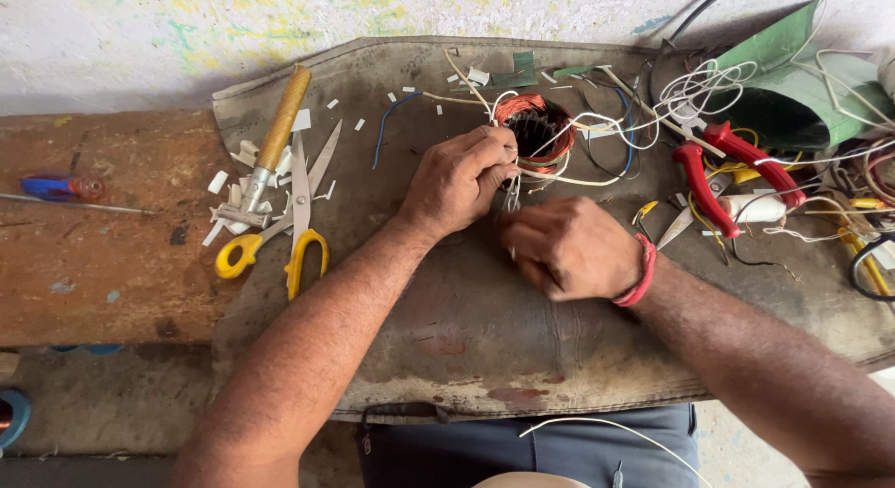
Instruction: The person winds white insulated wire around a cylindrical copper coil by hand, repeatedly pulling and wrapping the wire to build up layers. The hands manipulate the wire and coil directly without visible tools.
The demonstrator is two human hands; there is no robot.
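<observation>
While both forearms reach in over it, the worn brown mat (466, 329) takes up most of the bench and carries nearly everything else. Beyond the mat's left edge lies bare rusty wood (103, 255), with a blue-handled screwdriver (56, 192) resting on it. At the mat's far right corner sits a green sheet (792, 87) curled into a cone, half buried under white wires (690, 92). Red-handled pliers (722, 171) lie just left of that tangle, on the mat. Toward the mat's left edge, yellow-handled scissors (294, 218) lie open, touching a small hammer (270, 143) with a wooden handle, amid white paper scraps (233, 194).

Near the mat's far middle sits the motor stator (536, 129), a ring wound in copper-coloured wire with pale leads trailing off it. The left hand (461, 180) is closed at the stator's near-left rim, fingers pinched on its windings and leads. The right hand (569, 250), with a red band at the wrist, is curled shut just nearer than the stator, apart from it; it appears to pinch a thin wire, though what it grips I cannot tell for sure.
</observation>
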